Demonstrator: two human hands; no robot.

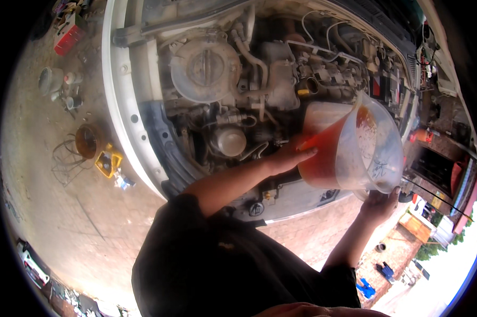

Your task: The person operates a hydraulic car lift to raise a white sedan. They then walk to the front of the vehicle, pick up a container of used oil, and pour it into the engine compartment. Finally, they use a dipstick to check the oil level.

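Hands [288, 156] steady my clear plastic measuring jug [354, 145] of red fluid above the dusty engine bay [238, 84]. Left grip presses its side; right grip [378, 203] cups its base.

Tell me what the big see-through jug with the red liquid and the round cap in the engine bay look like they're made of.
The clear jug of red liquid looks like translucent plastic, scuffed and cloudy, the liquid showing through its wall. The round grey ribbed cap seems moulded plastic, dull and dusty; it could be painted metal.

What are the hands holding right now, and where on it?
Both hold a clear jug of red liquid: left hand on its side wall, right hand under its rim.
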